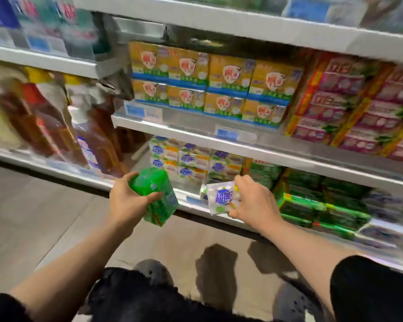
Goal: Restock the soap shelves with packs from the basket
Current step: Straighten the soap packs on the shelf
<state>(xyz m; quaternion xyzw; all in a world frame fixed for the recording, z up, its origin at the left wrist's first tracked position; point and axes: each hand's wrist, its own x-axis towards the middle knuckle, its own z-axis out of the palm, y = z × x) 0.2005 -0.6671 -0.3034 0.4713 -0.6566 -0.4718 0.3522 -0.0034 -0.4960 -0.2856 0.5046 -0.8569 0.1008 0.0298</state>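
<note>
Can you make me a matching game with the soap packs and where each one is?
Things:
1. green pack
2. white pack
3. orange packs
4. green stacks

Places:
A. bottom shelf, at the right
B. held in the left hand
C. middle shelf, stacked two high
D. held in the right hand

Pairs: 1-B, 2-D, 3-C, 4-A

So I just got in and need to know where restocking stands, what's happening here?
A person is restocking soap at the low shelf. The left hand grips a green pack, and the right hand holds a white pack in front of the bottom shelf, where matching white packs and green packs sit. Neither pack is shelved yet. No basket shows.
</note>
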